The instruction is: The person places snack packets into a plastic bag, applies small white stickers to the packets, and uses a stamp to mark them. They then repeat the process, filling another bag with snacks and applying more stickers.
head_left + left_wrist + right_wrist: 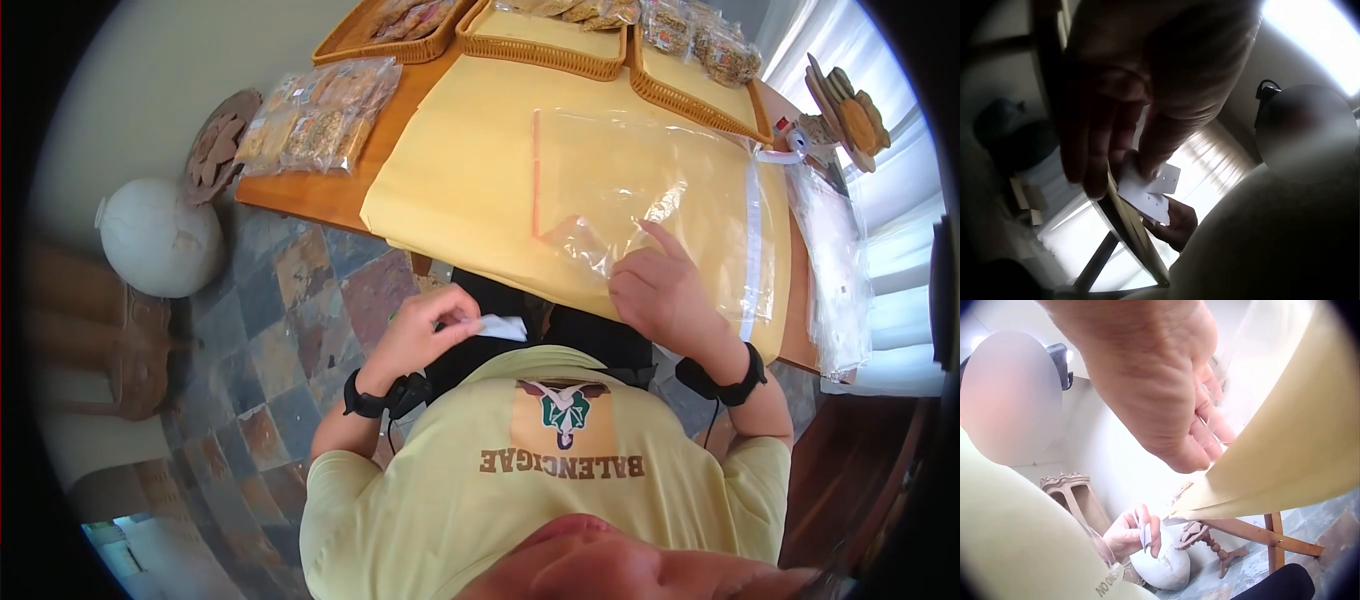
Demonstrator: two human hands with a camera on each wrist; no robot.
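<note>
A small folded white card with tiny holes (1150, 199) is pinched between the thumb and fingers of my left hand (425, 325), in front of the shirt and below the table's near edge. On the yellow sheet (470, 170) lies a large clear plastic bag (690, 160) with an orange strip on its left edge and a whitish band on its right. My right hand (665, 290) is at the bag's near edge, index finger extended. In the right wrist view, clear film crosses its fingers (1213, 447), and the bag wrinkles beside the hand.
Wicker trays (540, 50) with packaged food line the far side of the table. Packed snack bags (320, 115) sit at the left corner. More clear bags (830, 270) hang over the right edge. A white round vase (160, 238) stands on the floor at left.
</note>
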